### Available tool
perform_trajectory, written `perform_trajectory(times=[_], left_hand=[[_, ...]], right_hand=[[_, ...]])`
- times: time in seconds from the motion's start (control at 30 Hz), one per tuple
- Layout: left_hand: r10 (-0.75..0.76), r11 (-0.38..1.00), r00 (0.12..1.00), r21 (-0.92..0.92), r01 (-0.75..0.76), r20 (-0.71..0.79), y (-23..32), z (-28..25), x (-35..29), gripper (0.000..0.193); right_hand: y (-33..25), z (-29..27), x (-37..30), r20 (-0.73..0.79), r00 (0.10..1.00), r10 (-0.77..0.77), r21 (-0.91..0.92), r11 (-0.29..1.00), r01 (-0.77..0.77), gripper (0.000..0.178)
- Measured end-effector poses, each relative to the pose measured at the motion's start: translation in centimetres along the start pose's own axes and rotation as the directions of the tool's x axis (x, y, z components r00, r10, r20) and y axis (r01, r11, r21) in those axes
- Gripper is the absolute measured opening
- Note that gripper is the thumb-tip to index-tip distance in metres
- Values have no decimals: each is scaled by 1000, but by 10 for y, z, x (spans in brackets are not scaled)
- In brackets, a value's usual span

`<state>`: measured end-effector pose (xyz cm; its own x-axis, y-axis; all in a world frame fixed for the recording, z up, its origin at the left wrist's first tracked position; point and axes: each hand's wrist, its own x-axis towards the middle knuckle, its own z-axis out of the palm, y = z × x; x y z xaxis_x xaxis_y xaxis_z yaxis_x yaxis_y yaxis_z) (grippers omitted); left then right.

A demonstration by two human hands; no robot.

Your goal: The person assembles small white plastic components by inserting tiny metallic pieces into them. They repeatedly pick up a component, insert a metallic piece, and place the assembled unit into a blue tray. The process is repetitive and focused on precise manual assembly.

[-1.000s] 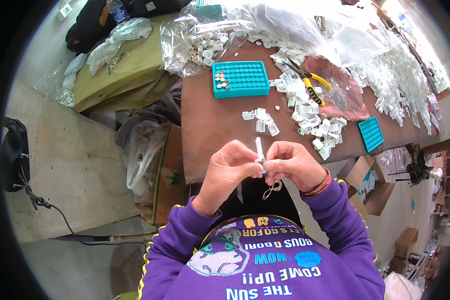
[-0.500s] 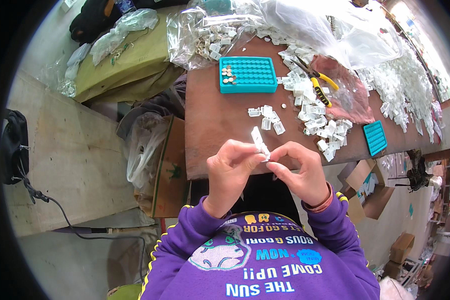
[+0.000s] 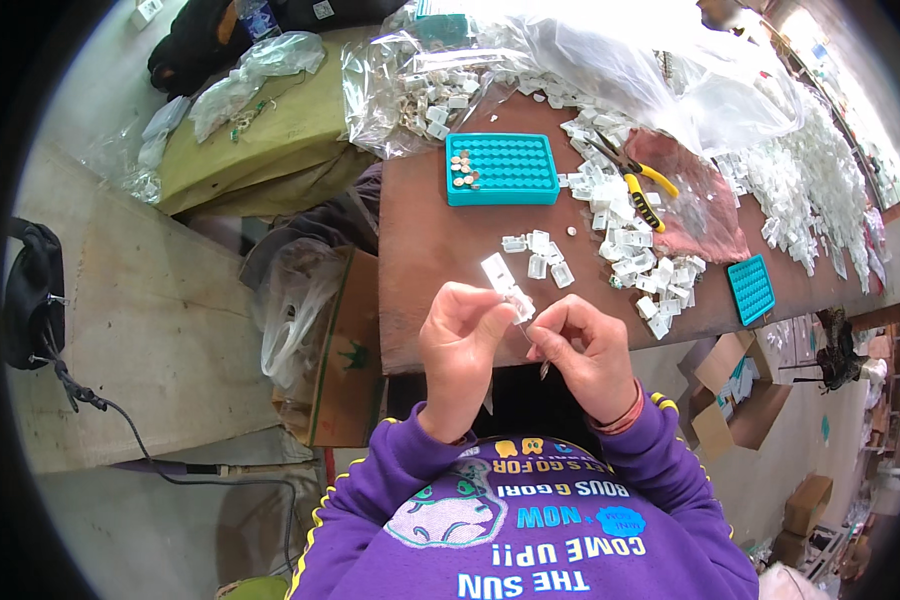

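Note:
Over the table's front edge, my left hand (image 3: 460,345) pinches a small white plastic box (image 3: 498,270) between thumb and fingers; it looks opened out, with its lid part tilted up. My right hand (image 3: 592,358) is closed beside it, its fingertips holding a thin strand (image 3: 526,333) that runs toward the box. What hangs below those fingertips is too small to make out. A few similar white boxes (image 3: 538,246) lie loose just beyond my hands. Farther back, a teal ridged tray (image 3: 515,170) carries several small round pieces (image 3: 463,168) at its left side.
A heap of white boxes (image 3: 630,240) spreads over the table's right, with yellow-and-black pliers (image 3: 645,200) beside a pink cloth (image 3: 685,200). A smaller teal tray (image 3: 751,290) lies near the right edge. Clear plastic bags (image 3: 400,95) crowd the back. An open carton (image 3: 735,395) stands below.
My right hand has drawn back from the white box, and a thin strand now shows between them. The box sits slightly farther left in view. The whole view has shifted a little.

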<state>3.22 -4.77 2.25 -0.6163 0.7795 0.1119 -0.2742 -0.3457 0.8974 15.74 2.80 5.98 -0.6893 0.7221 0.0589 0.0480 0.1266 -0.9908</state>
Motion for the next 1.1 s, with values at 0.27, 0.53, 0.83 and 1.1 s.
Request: perform_trajectory(times=[0.27,0.53,0.83,1.1], left_hand=[[-291,825,951,-477,303,100,-6,0,7,20],[-249,775,963,-617,134,-103,-17,-17,74,18],[-304,707,953,-670,224,-2,-36,-37,85,13],[-311,625,950,-757,191,-16,-45,-37,88,17]], right_hand=[[13,15,11,-57,998,-19,106,994,25,6],[1,-18,103,111,929,-353,-422,829,366,16],[45,4,234,253,880,-403,-745,499,443,16],[51,-2,248,270,918,-291,-702,593,395,11]])
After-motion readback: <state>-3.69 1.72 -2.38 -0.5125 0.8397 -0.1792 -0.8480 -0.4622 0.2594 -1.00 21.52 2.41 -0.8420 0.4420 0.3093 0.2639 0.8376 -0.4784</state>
